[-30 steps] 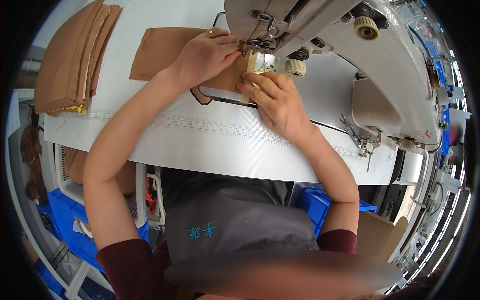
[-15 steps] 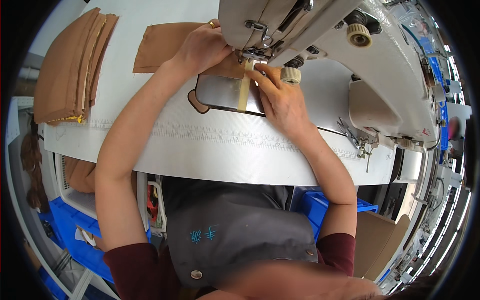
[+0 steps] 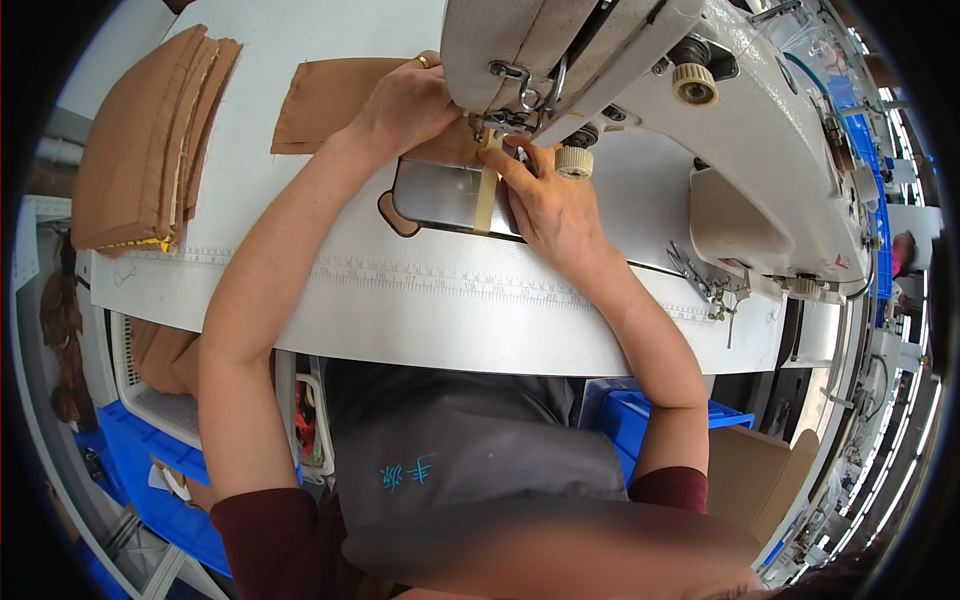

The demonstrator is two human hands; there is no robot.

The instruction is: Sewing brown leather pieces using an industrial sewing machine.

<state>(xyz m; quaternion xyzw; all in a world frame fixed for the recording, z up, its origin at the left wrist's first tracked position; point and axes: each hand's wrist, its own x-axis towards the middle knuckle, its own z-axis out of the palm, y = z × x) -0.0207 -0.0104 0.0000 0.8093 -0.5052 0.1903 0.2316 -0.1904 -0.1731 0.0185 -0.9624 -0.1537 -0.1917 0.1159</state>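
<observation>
Your left hand (image 3: 405,105) lay flat on the brown cloth piece (image 3: 325,100) on the white worktop (image 3: 450,310). Your right hand (image 3: 550,205) pinched the thin tan strip (image 3: 486,195) under the white sewing machine (image 3: 720,110).

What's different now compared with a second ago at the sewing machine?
The left hand has slid in under the sewing machine head, pressing the brown fabric piece nearer the needle. The right hand has also moved in toward the presser foot, fingertips on the tan strip, which now lies straight across the metal plate. The stack of brown pieces has not moved.
</observation>
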